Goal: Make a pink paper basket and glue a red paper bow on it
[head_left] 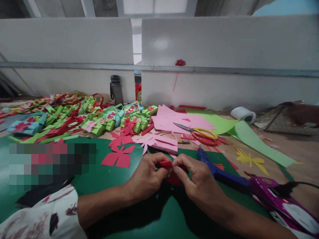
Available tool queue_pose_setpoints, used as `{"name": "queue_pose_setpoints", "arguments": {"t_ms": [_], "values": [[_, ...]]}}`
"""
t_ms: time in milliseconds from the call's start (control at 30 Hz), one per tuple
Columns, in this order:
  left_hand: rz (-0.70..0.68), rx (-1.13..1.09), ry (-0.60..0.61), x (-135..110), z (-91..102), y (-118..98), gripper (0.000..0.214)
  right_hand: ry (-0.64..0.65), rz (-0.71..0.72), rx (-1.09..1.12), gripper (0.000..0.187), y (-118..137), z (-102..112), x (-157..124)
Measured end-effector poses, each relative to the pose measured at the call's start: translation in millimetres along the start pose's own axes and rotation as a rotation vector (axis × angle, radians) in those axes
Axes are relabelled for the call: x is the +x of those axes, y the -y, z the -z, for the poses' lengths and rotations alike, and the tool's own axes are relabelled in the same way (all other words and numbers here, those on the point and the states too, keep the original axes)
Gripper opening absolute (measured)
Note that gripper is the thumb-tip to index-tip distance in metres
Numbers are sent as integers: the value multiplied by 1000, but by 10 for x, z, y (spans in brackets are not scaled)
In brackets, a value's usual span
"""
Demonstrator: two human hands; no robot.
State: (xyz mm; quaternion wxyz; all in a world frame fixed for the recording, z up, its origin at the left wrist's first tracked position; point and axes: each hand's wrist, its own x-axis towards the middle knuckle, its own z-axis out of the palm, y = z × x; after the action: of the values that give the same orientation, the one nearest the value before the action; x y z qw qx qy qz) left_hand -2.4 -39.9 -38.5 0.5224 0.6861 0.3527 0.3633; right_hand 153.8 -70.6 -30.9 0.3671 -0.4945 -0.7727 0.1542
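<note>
Over the green mat (139,220), my left hand (153,171) and my right hand (193,174) meet, both closed on one red paper cutout (175,179). Thumbs and forefingers pinch it, and the fingers hide much of its shape. To the left of my hands a red paper butterfly (119,157) lies flat on the mat, with another red cutout (121,138) behind it. Just beyond my fingertips sits a pink paper bag (165,144) with a pink cutout against its side.
A purple and blue glue gun (231,179) lies at right, its cord trailing off. Scissors (199,131) rest on pink sheets (171,116). Several small green paper bags (102,127) are heaped at left by a grey bottle (116,89). A yellow butterfly (250,161) lies at right.
</note>
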Motion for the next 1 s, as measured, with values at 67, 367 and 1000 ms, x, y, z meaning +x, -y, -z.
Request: {"name": "queue_pose_setpoints", "arguments": {"t_ms": [67, 367, 1000], "values": [[30, -16, -10, 2, 0, -8, 10, -20, -7, 1, 15, -4, -6, -10], [47, -194, -25, 22, 9, -17, 8, -45, -22, -11, 16, -11, -16, -11], [116, -168, 2, 7, 4, -71, 14, 8, -87, 56, 16, 16, 3, -15]]}}
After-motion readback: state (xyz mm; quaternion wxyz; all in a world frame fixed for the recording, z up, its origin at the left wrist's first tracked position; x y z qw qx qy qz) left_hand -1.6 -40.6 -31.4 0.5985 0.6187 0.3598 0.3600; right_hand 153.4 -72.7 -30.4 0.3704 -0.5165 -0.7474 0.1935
